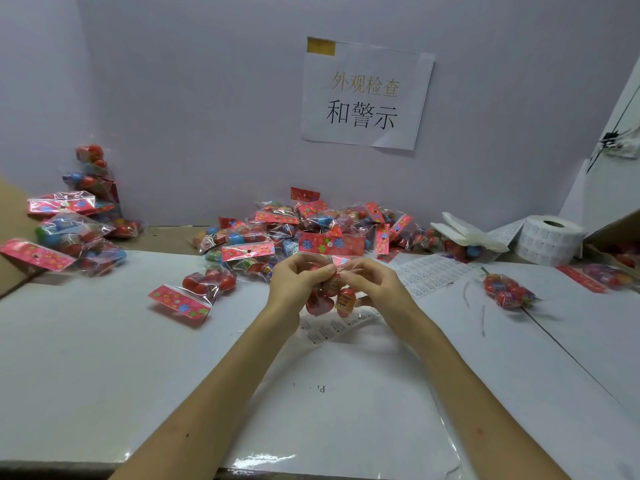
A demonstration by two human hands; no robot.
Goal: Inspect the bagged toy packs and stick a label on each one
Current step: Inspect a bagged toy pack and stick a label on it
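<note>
Held up over the middle of the white table [104, 341]: one bagged toy pack [341, 301], red flowered header card [331, 243] uppermost, red and orange egg-shaped toys hanging in the clear bag beneath. Pinched just under the card from both sides, fingertips nearly meeting: left hand [298, 282] with fingers curled onto the plastic, right hand [375, 287] likewise, thumb and forefinger closed on the bag's neck. Cannot tell whether a label sits between the fingertips. Directly below, flat on the table, a strip of printed labels [332, 327] at the far edge of a clear plastic sheet [346, 427]. Behind the hands, against the wall, a heap of packs [284, 230]; just left, a single pack [197, 292] lying alone. Further left, a stack of packs [69, 230]. To the right, a label sheet [433, 273], a headerless bag of red toys [507, 291] and a label roll [550, 240]. On the wall, a paper sign [367, 95] with Chinese characters.
</note>
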